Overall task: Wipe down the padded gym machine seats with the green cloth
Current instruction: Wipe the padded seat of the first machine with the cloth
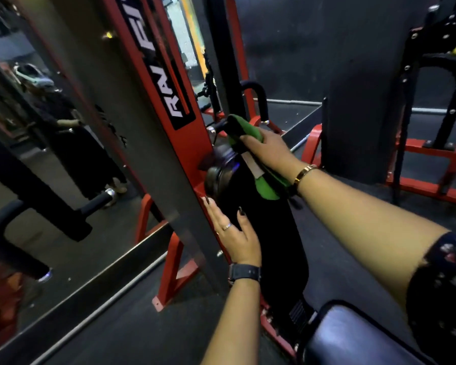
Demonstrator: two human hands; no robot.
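While the left hand [234,234] lies flat on the black pad [277,248], the right hand [267,151] grips the green cloth [244,126] beside white lettering [169,77] reading "RA… FI".

soft green cloth [248,129], matt black pad [269,233], glossy red frame [192,138]

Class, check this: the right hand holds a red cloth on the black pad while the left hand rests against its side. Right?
No: the head view shows a green cloth, not red. The right hand holds it on the black pad; the left hand rests against its side.
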